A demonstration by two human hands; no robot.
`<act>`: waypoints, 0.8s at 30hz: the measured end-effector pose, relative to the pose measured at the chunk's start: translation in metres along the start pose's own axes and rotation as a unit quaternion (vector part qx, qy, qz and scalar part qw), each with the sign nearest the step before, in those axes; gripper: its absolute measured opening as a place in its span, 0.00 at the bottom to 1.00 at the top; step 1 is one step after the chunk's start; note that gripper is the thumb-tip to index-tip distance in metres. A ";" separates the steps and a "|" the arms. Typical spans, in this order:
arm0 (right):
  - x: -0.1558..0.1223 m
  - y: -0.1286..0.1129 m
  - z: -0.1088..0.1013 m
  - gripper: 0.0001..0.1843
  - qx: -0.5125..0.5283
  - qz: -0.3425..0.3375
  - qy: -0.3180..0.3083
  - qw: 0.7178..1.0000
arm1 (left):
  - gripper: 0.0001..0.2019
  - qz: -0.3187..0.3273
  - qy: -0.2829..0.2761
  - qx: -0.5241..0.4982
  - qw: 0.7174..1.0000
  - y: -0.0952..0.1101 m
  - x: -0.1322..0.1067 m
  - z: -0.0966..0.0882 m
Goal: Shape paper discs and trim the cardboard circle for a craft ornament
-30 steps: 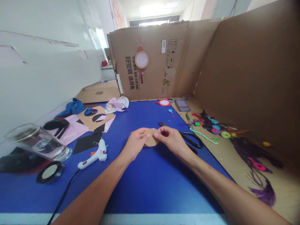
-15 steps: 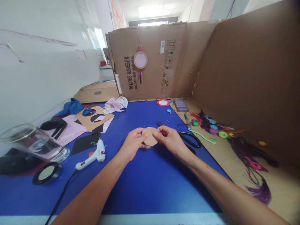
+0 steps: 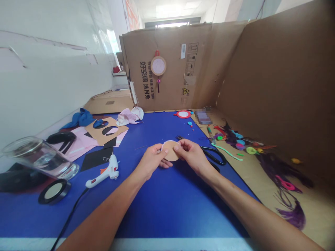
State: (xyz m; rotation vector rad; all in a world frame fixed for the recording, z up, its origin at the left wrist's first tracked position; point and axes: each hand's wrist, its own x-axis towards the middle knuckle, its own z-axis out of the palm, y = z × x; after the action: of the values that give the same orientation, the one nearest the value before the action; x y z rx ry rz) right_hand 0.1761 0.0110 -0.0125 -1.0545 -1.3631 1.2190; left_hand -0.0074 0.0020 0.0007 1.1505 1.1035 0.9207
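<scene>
The left hand (image 3: 151,158) and right hand (image 3: 193,154) each have a narrow grip on a cardboard disc (image 3: 171,151), thumbs on its face, over the middle of the tabletop (image 3: 167,209). Light, even pressure near the rim should avoid creasing it. Along the far edge, a cardboard panel (image 3: 202,96) reads "好空调 选月兔"; its white label (image 3: 183,51) is too small to read.
</scene>
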 end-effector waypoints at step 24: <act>0.003 0.003 -0.004 0.24 -0.053 0.041 -0.039 0.997 | 0.08 0.016 -0.004 0.093 0.996 -0.003 0.004 -0.012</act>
State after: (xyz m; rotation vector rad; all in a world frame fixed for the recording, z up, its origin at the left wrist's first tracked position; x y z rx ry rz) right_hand 0.1792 0.0149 -0.0152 -1.1579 -1.4714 1.2707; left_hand -0.0184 0.0079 -0.0034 1.3253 1.1863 0.8505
